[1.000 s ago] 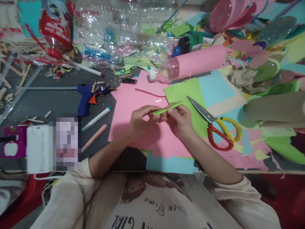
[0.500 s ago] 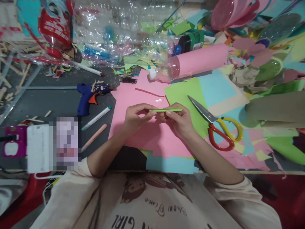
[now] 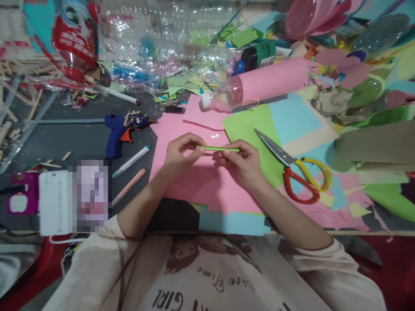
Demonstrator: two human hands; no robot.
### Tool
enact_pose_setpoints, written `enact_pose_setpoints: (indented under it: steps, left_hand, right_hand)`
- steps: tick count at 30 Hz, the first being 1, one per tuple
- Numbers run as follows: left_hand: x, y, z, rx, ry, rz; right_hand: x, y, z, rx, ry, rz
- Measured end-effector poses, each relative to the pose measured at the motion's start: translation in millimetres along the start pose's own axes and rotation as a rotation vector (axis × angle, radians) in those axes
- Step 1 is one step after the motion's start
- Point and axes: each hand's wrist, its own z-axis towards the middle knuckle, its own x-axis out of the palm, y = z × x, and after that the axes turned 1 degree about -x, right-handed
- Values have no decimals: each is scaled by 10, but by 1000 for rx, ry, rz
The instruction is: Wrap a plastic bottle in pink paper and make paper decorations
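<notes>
Both my hands pinch a thin green paper strip (image 3: 215, 149) held level over a pink paper sheet (image 3: 194, 181). My left hand (image 3: 179, 155) grips the strip's left end between thumb and fingers. My right hand (image 3: 244, 164) grips its right end the same way. A green paper sheet (image 3: 249, 125) lies just beyond my right hand. Red and yellow scissors (image 3: 292, 168) lie shut on the paper to the right of my right hand.
A blue glue gun (image 3: 121, 129), a white marker (image 3: 131, 160) and a pink pencil (image 3: 128, 186) lie left of the pink sheet. A clear bottle with pink paper inside (image 3: 256, 84) lies behind. Plastic bottles and paper scraps crowd the back and right. A white device (image 3: 55, 201) sits at the left.
The green strip went from tilted up at its right end to level, and it looks thinner now. Both hands shifted slightly left with it.
</notes>
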Motion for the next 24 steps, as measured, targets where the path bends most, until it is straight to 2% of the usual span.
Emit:
enact_pose_setpoints:
  steps: [5, 11, 18, 21, 24]
  left_hand:
    - [58, 2, -54, -22, 123, -38]
    - [91, -12, -99, 9, 30, 45]
    - [92, -19, -58, 8, -40, 15]
    - [71, -32, -37, -7, -21, -61]
    - [60, -51, -33, -95, 11, -122]
  right_hand:
    - [33, 30, -12, 39, -1, -81]
    - [26, 24, -9, 44, 0, -77]
    - [-16, -18, 27, -3, -2, -44]
    - [-20, -3, 37, -22, -2, -26]
    - [-17, 22, 47, -32, -2, 8]
